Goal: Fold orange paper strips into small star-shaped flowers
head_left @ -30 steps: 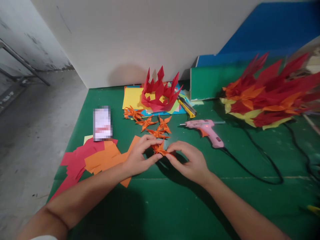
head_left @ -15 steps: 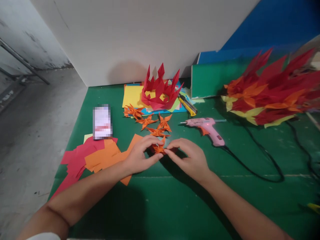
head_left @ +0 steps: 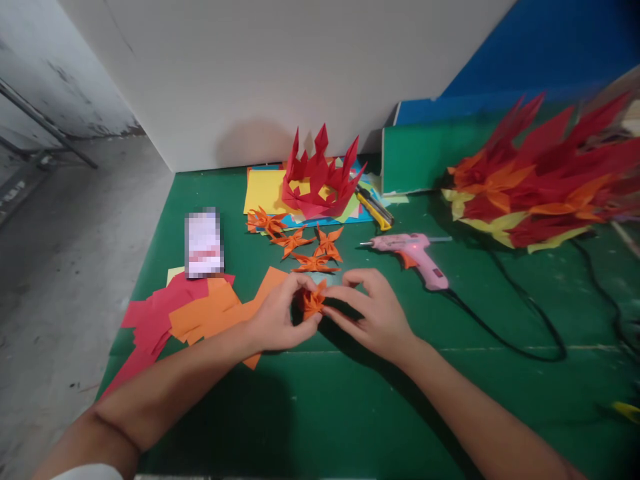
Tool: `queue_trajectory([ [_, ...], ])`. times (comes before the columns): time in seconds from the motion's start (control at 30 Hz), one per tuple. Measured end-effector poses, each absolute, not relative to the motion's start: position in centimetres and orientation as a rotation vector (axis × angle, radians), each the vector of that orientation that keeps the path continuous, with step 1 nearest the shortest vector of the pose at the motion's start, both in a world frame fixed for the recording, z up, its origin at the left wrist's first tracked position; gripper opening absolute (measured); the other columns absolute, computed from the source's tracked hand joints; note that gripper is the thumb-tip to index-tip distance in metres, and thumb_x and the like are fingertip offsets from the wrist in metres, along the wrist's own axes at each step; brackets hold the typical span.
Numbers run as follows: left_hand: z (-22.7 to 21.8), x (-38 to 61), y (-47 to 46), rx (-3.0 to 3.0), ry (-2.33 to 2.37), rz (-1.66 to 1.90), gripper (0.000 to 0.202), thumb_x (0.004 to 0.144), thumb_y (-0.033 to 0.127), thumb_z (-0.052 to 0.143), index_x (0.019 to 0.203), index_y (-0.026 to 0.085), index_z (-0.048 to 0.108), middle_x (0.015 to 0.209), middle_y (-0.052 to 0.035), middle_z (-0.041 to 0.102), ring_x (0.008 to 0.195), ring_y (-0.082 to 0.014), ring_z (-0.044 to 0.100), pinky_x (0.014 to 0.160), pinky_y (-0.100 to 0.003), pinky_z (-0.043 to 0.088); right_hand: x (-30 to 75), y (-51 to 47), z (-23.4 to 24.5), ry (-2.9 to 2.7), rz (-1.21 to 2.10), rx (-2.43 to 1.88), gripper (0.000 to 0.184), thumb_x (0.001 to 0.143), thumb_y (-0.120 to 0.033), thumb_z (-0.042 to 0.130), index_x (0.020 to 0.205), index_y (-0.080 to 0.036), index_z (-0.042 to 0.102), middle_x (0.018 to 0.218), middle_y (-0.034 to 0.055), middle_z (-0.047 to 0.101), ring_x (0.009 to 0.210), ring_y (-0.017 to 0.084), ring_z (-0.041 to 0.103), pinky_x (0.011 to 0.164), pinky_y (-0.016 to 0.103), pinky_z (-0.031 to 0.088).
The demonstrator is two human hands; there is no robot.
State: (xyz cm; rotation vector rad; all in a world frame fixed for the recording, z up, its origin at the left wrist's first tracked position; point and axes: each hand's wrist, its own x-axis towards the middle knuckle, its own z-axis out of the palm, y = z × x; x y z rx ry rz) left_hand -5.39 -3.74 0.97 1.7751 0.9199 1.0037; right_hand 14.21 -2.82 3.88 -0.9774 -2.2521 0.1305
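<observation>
An orange folded paper flower (head_left: 314, 301) is held between my two hands, just above the green table (head_left: 340, 413). My left hand (head_left: 281, 310) grips it from the left, thumb below and fingers above. From the right, the fingertips of my right hand (head_left: 377, 310) pinch one of its petals. Just beyond lie several finished-looking orange paper flowers (head_left: 327, 245) of the same kind. Under and beside my left forearm spread loose orange paper squares (head_left: 205, 313) and red paper pieces (head_left: 155, 317).
A pink hot glue gun (head_left: 413, 253) lies on the right, its black cord curving away. Behind are a red paper crown (head_left: 320, 180) on coloured sheets and a yellow-black utility knife (head_left: 375, 208). A large red-orange paper piece (head_left: 545, 180) stands far right; a phone (head_left: 204, 243) lies left.
The flower has turned a little and shifted slightly left in my fingers. My right hand's fingers have re-angled on its petals. The things on the table look unmoved.
</observation>
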Motion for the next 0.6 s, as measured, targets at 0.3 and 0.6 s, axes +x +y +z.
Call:
queue_trajectory([
  [0.3,1.8,-5.5,-3.7,1.927,0.839,0.958,0.03,0.076,0.02,0.058,0.099,0.021,0.04,0.084,-0.0004,0.05,0.062,-0.009,0.047,0.057,-0.023,0.043,14.0,-3.0,4.2,-2.303,0.17,-0.911,0.011,0.085,-0.025,0.058,0.085,-0.022,0.068,0.081,0.0042,0.055,0.078,0.016,0.052,0.071,0.03,0.041],
  [0.6,2.2,-5.3,-3.4,2.045,0.807,0.952,0.029,0.074,0.02,0.058,0.099,0.021,0.043,0.088,-0.0039,0.054,0.076,-0.0157,0.055,0.069,-0.03,0.048,14.1,-3.2,3.7,-2.31,0.089,-0.924,0.014,0.087,-0.025,0.057,0.078,-0.024,0.067,0.078,0.0017,0.056,0.08,0.015,0.052,0.076,0.031,0.036],
])
